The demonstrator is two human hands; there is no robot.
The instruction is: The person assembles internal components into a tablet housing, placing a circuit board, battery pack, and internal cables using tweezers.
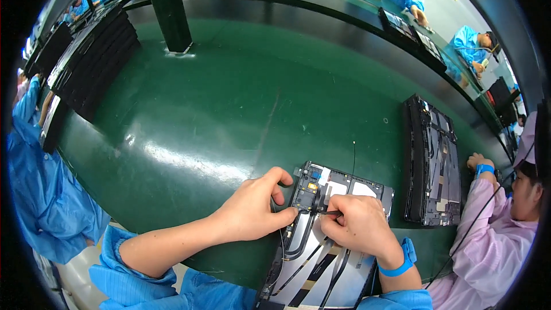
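Note:
An opened tablet (310, 270) lies near the front edge of the table, with silver battery faces, black ribbon cables and a dark circuit board at its far end. My right hand (359, 224) rests over it, closed round slim black tweezers (330, 213). Their tip points left at the cables just below the board; the rest is hidden in the fist. At the tablet's left edge is my left hand (255, 204), thumb touching the frame by the board and fingers bent and apart. A thin wire (281, 252) runs along that edge, and another cable (354, 161) sticks up beyond the far edge.
A stack of opened tablets (433, 166) stands at the right, beside a person in pink (488, 241). Tall piles of black trays or tablets (94, 60) fill the far left, near a dark post (167, 11). A raised shelf (321, 3) curves behind the green table (229, 97).

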